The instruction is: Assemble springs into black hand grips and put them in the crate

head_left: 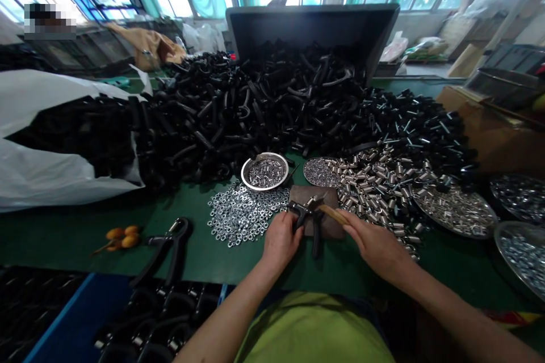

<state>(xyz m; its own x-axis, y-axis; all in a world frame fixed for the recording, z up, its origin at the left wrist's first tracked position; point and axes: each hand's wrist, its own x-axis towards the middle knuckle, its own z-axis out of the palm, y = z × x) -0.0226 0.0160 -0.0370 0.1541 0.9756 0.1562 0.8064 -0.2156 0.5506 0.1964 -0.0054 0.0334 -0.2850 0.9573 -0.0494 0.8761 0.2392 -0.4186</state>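
Note:
My left hand (281,241) is closed around one black handle of a hand grip strengthener (315,235). The strengthener's top end lies over a flat metal block (334,229), and its other handle points toward me. Closed as well, my right hand (374,241) grips the wooden handle of a hammer (333,214). The hammer's head is small and hard to make out, close above the strengthener's top. Beside the block, metal nuts (242,215) lie loose on the left and coil springs (370,181) on the right. An assembled strengthener (174,247) rests farther left.
Black plastic handles (255,102) are heaped across the back before a tipped grey bin (313,28). Small metal parts fill a steel bowl (264,187) and a plate (472,232). Orange fruit (130,240) lies left. Finished strengtheners (157,317) sit by a blue crate edge (72,317).

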